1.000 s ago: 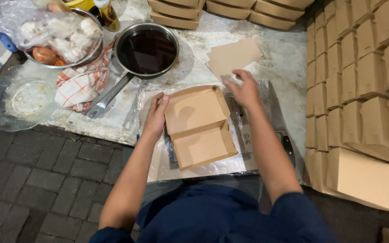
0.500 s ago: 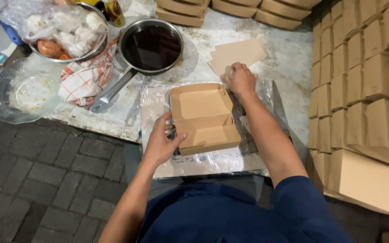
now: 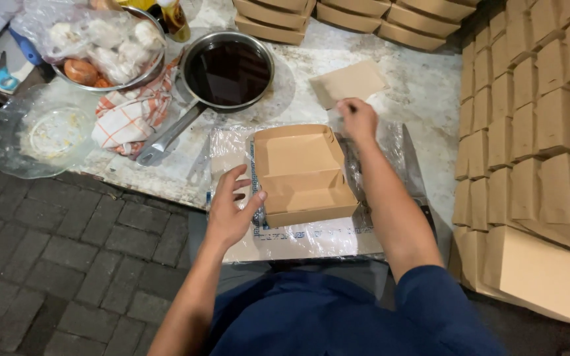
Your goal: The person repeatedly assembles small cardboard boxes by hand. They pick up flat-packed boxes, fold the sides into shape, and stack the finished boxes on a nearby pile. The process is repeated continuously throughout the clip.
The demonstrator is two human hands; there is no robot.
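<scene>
Left hand point(image 3: 229, 211) spread flat, fingers loose, thumb touching the left edge of the open brown cardboard box point(image 3: 303, 173); not gripping it. Box sits lid up on a plastic-wrapped board point(image 3: 311, 237), centre of the worktop point(image 3: 423, 92). Right hand point(image 3: 357, 117) just past the box's far right corner, fingers curled; can't tell if it pinches anything. Beyond: flat cardboard sheet point(image 3: 349, 82), pan of dark liquid point(image 3: 227, 69), checked cloth point(image 3: 130, 118). Folded boxes point(image 3: 536, 118) stacked right.

Dark-sauce pan point(image 3: 229, 69), checked cloth point(image 3: 130, 118), stacked brown boxes point(image 3: 529, 132), bagged food bowl point(image 3: 100, 43)
</scene>
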